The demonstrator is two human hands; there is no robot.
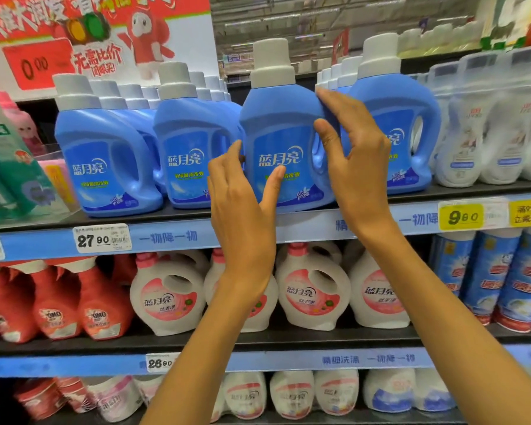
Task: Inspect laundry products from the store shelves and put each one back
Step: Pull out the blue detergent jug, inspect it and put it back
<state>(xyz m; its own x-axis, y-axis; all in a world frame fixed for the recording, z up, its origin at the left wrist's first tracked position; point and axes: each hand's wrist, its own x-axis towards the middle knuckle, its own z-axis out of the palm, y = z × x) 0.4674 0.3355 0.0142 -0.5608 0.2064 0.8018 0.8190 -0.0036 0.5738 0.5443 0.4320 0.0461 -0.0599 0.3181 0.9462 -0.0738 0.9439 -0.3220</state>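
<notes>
Fingers (232, 154) of the left hand (242, 216) are nearly straight and spread, their tips touching the left edge of a blue detergent bottle (284, 142), while the thumb lies across the lower front of its label. Fingers (334, 99) of the right hand (359, 167) are also nearly straight; they reach round the bottle's right shoulder by its handle, and the thumb rests on the front beside the handle opening. Both hands are wide open against the bottle's sides, and neither one is clenched round it.

Largest in view is the shelving. A shelf (172, 237) with a blue price strip carries the bottle, which stands upright on it at the front edge, capped in pale grey. Left of the bottle stand two more rows of the same blue bottles (111, 161), and another blue row (408, 130) stands right of it, partly behind the right hand. Further right of the bottle are white bottles (478, 142). Below the bottle, on the next shelf down, sit white jugs with pink labels (313, 289), with red bottles (56, 302) to their left.

Below and left of the bottle, a white price tag (101, 239) reads 27.90. Below and right of it, a yellow price tag (462, 216) reads 9.80.
</notes>
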